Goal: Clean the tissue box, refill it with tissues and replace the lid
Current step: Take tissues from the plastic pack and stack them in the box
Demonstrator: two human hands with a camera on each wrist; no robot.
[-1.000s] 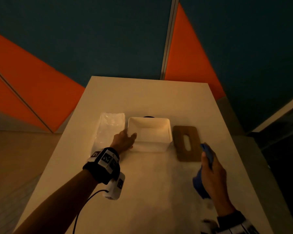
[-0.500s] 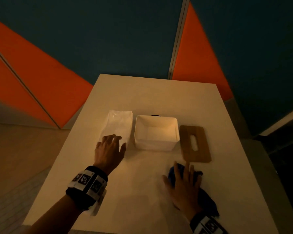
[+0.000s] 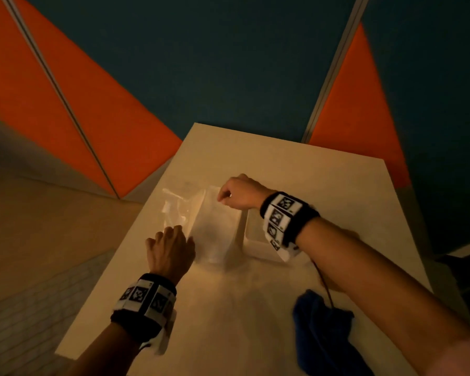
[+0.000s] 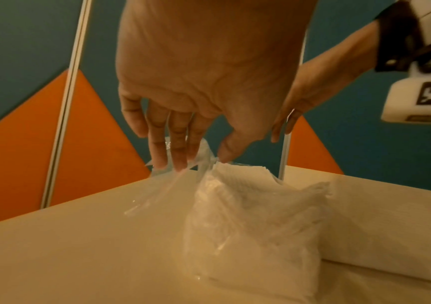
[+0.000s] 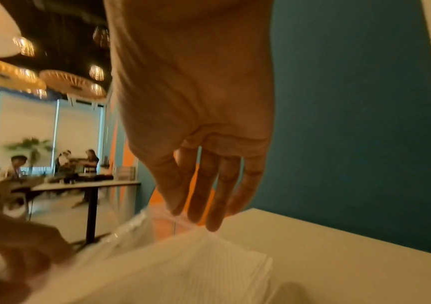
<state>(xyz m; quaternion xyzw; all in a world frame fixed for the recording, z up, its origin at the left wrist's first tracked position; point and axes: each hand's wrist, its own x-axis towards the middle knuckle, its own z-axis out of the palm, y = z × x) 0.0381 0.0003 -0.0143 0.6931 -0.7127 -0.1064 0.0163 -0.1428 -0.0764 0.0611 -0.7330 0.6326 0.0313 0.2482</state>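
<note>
Table [image 3: 269, 164], pale and rectangular, carries everything. White tissue box [image 3: 258, 241] sits open at its middle, mostly hidden behind the right forearm, so what it contains cannot be told. Just left of it stands the clear plastic bag [image 3: 179, 210] with a stack of white tissues [image 3: 215, 229] inside, tilted up on end. The left hand [image 3: 171, 249] pinches the loose plastic at the bag's near-left side between fingertips and thumb. The right hand [image 3: 238, 194], fingers curled, pinches the bag's far top edge. A crumpled blue cloth [image 3: 320, 329] lies alone near the front right.
</note>
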